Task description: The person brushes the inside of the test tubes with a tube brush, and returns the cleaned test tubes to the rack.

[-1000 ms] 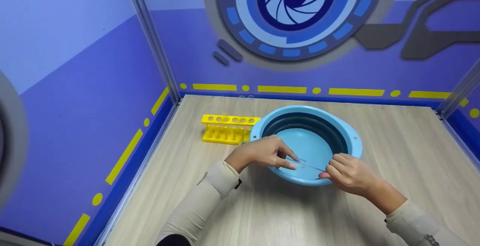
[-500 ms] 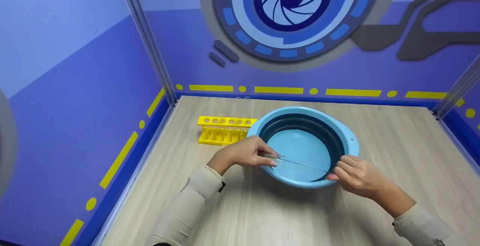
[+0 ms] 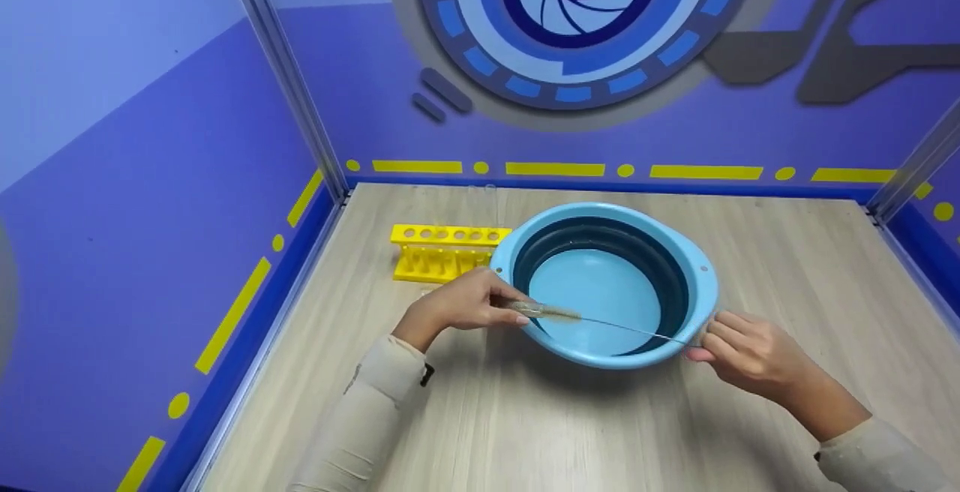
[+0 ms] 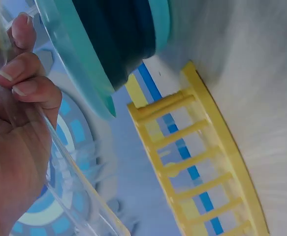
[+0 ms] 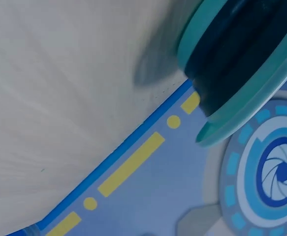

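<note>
My left hand (image 3: 465, 301) holds a clear test tube (image 4: 79, 172) over the left rim of a light-blue basin (image 3: 709, 304); the tube runs back past the palm in the left wrist view. At the tube's mouth shows the tan bristle head of a test tube brush (image 3: 562, 315), partly out of the glass. The brush's thin wire handle stretches across the basin to my right hand (image 3: 754, 349), whose curled fingers grip its end beside the right rim. Only a sliver of that hand appears in the right wrist view.
A yellow test tube rack (image 3: 450, 234) stands left of the basin, close to its rim. Faint clear tubes (image 3: 490, 203) rise at the rack's right end. Patterned blue walls (image 3: 360, 102) enclose the wooden table (image 3: 525, 432) at the back and sides.
My right hand has moved right, drawing the wire away from my left hand, which has shifted left with the tube. The bristles now show at the tube's mouth.
</note>
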The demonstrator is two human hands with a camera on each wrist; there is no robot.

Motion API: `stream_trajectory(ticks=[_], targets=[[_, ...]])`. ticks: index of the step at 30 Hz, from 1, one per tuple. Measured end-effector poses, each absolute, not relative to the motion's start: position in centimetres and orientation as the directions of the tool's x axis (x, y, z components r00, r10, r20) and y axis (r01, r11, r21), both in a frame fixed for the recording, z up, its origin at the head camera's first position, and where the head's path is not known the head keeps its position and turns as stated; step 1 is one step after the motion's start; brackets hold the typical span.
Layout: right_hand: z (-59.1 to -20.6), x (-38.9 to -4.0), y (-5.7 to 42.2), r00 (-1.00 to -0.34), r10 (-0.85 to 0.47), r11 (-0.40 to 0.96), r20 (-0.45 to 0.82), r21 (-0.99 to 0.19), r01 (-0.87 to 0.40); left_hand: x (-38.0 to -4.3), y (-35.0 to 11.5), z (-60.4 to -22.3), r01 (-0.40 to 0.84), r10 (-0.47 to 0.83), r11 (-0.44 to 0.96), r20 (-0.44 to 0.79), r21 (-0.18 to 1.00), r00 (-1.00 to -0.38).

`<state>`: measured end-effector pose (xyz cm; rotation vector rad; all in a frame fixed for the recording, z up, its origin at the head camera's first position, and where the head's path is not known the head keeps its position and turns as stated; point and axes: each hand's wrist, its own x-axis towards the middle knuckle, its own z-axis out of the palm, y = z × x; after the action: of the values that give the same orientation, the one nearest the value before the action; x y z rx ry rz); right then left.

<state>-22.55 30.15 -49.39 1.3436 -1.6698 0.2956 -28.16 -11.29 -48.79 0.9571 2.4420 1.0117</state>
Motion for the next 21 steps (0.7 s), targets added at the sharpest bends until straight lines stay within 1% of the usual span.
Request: stream_trajectory(ticks=[4,7,10,12,15,18,21], targets=[[-50.0,-22.3,31.0,0.044,-0.592,0.359,0.805,0.312,-0.879,-27.9,-12.5,-49.2,0.437,0.647,0.564,-0.046,0.701,-0.761],[-50.4,-21.8,31.8,0.011,-0.555,0.369,0.832,0.259,-0.893,-27.6,-13.3,-49.8,0.418,0.605,0.594,-0.040,0.687,-0.795],[-50.8,-21.0,32.8,-0.059,-0.482,0.405,0.874,0.163,-0.900,-27.2,-14.5,-50.5,0.379,0.537,0.625,-0.023,0.682,-0.843],[-51.1,-20.5,33.3,-0.119,-0.411,0.454,0.904,0.090,-0.886,-26.9,-15.4,-50.9,0.349,0.482,0.642,-0.005,0.683,-0.876],[-51.7,-20.1,33.4,-0.182,-0.293,0.529,0.938,0.000,-0.849,-26.4,-16.9,-51.3,0.320,0.412,0.644,0.037,0.695,-0.910],[-52.3,-20.1,33.0,-0.232,-0.229,0.579,0.945,-0.060,-0.813,-25.9,-18.2,-51.4,0.334,0.386,0.626,0.092,0.705,-0.918],[-52.7,-20.2,32.3,-0.286,-0.222,0.595,0.932,-0.103,-0.797,-25.5,-19.4,-51.3,0.368,0.386,0.611,0.142,0.701,-0.912]])
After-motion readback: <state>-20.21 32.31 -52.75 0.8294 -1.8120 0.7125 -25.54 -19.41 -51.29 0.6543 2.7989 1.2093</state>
